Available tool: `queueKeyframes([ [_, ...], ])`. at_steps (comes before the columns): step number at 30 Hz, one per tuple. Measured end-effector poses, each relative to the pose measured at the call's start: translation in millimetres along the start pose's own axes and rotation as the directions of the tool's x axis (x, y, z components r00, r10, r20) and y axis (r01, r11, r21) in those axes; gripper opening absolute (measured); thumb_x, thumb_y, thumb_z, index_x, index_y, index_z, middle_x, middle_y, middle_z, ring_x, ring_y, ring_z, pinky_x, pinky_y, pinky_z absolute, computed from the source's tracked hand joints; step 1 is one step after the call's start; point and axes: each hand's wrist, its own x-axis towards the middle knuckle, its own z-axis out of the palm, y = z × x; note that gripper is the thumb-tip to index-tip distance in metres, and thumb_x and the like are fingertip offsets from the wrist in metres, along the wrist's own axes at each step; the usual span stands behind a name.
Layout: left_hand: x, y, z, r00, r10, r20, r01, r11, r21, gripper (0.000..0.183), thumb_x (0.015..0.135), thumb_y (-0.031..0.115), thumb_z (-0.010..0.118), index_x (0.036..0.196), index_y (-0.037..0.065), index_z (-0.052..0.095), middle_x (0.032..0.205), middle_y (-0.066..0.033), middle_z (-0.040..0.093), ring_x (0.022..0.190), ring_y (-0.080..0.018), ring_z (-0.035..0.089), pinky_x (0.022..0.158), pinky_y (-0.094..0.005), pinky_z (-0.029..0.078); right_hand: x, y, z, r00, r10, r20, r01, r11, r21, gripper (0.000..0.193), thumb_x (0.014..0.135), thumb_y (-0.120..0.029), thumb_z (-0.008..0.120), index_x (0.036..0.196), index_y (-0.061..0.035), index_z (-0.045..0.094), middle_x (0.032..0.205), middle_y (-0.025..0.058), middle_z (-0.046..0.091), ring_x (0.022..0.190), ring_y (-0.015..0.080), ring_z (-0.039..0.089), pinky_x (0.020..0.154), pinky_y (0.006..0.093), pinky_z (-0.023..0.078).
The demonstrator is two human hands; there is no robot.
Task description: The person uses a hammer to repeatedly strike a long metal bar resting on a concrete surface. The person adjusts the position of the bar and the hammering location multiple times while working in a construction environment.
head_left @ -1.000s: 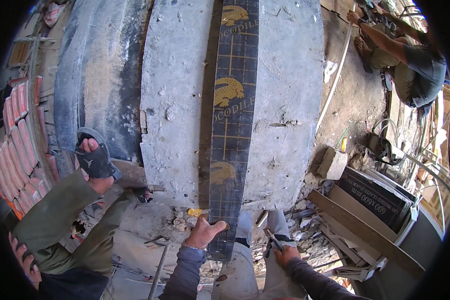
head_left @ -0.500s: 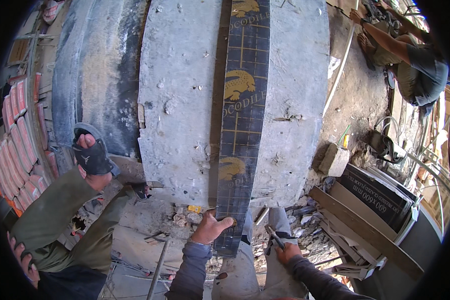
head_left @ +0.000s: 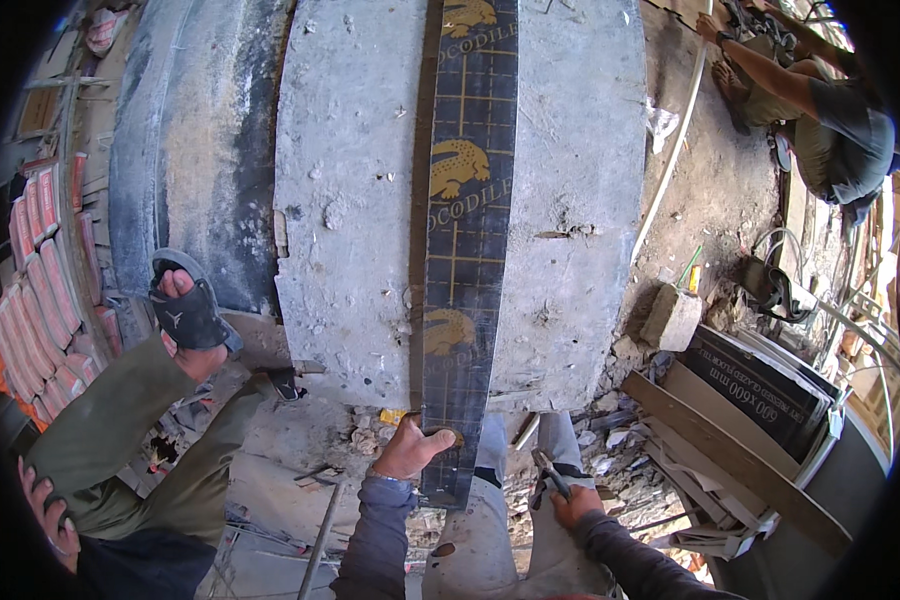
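Note:
A long, narrow dark plywood strip (head_left: 458, 240) with yellow grid lines and printed figures runs lengthwise over a grey, cement-spotted panel (head_left: 350, 200). At the strip's near end, my left hand (head_left: 410, 449) closes round its left edge, thumb lying on top. My right hand (head_left: 575, 506) is closed round a dark-handled tool that looks like pliers (head_left: 552, 474), beside my right knee. The tool's jaws point up and away from me; its finer shape is too small to tell. The near end of the strip hangs over my lap.
At left, a person's sandalled foot (head_left: 192, 305) rests by a second stained panel (head_left: 205, 150). Bagged stacks (head_left: 45, 290) stand further left. On the right are a concrete block (head_left: 670, 318), tile boxes (head_left: 755, 390), a wooden plank (head_left: 735, 460) and a crouching co-worker (head_left: 830, 130).
The plywood strip has shifted a little to the left over the panel, and my left hand has gone with it. My right hand stays by my knee with the tool.

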Motion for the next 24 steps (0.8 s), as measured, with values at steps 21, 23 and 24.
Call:
queueKeyframes([
  [21, -1.2, 3.8, -1.2, 1.000, 0.003, 0.016, -0.003, 0.999, 0.039, 0.056, 0.085, 0.038, 0.076, 0.120, -0.002, 0.061, 0.111, -0.0094, 0.068, 0.101, -0.0191, 0.061, 0.092, -0.0345, 0.048, -0.4, 3.7, 6.6, 0.994, -0.076, -0.083, 0.073, 0.997, -0.037, 0.051, 0.085, -0.046, 0.063, 0.091, 0.0044, 0.068, 0.091, 0.0314, 0.066, 0.091, 0.0456, 0.065, 0.083, 0.0484, 0.052],
  [23, 1.2, -0.9, -0.6, 1.000, 0.024, 0.003, -0.024, 0.998, 0.052, 0.058, 0.085, 0.036, 0.076, 0.124, -0.003, 0.058, 0.114, -0.0106, 0.066, 0.103, -0.0198, 0.060, 0.091, -0.0346, 0.049, 0.1, 1.9, 6.5, 0.995, -0.062, -0.084, 0.060, 0.998, -0.022, 0.051, 0.085, -0.046, 0.063, 0.091, 0.0042, 0.069, 0.091, 0.0315, 0.066, 0.090, 0.0456, 0.065, 0.083, 0.0483, 0.052],
  [24, 1.0, 0.7, -0.1, 1.000, 0.024, 0.013, -0.025, 0.998, 0.056, 0.058, 0.085, 0.036, 0.076, 0.123, -0.003, 0.058, 0.114, -0.0111, 0.066, 0.103, -0.0199, 0.060, 0.091, -0.0347, 0.049, -0.8, 1.2, 5.4, 0.995, -0.055, -0.080, 0.055, 0.998, -0.004, 0.050, 0.085, -0.046, 0.064, 0.091, 0.0041, 0.069, 0.091, 0.0316, 0.066, 0.091, 0.0456, 0.065, 0.083, 0.0481, 0.052],
])
